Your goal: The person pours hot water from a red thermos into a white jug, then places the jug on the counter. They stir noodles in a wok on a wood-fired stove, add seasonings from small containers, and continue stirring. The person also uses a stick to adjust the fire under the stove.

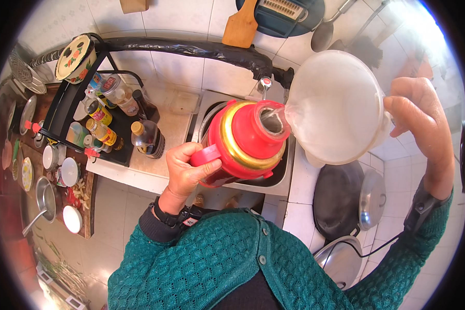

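My left hand (190, 168) grips the pink handle of a red thermos flask (252, 128) with a gold-coloured band. The flask is uncapped and tilted, its mouth turned up towards the right, above a steel sink (283, 180). In my right hand (418, 112) is the handle side of a translucent white plastic jug (333, 108), tipped so that its spout meets the flask's mouth. Clear water (272, 113) runs from the spout into the flask. A tap (265, 83) stands just behind the flask. The flask's lower end is partly hidden by my left hand.
A black rack (128, 151) holding bottles and an enamel pot (75, 60) stands left of the sink. Beside it is a dark sauce bottle (149, 139). A wooden table (89, 217) carries bowls and cut food. On the right are a black wok (337, 197) and metal lids (372, 201).
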A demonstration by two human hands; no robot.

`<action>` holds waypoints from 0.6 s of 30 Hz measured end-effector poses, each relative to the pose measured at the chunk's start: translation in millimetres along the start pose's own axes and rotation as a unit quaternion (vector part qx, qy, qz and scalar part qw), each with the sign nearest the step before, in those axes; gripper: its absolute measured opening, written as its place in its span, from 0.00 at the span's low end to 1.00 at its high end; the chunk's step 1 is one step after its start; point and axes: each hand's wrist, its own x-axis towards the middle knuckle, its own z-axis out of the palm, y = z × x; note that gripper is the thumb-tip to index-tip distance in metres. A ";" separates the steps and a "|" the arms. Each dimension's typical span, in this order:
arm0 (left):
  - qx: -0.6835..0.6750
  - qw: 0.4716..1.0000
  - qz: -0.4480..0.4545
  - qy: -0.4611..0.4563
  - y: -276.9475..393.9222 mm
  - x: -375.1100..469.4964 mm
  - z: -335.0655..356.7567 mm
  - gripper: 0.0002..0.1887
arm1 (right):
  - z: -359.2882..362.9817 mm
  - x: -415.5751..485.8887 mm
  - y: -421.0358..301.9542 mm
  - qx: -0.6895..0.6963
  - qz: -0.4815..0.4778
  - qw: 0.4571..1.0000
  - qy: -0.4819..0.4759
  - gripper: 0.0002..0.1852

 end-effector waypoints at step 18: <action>-0.007 1.000 -0.004 -0.011 1.4 0.9 2.2 0.08 | 23.2 -2.8 -2.3 -0.181 -0.207 0.949 0.152 0.10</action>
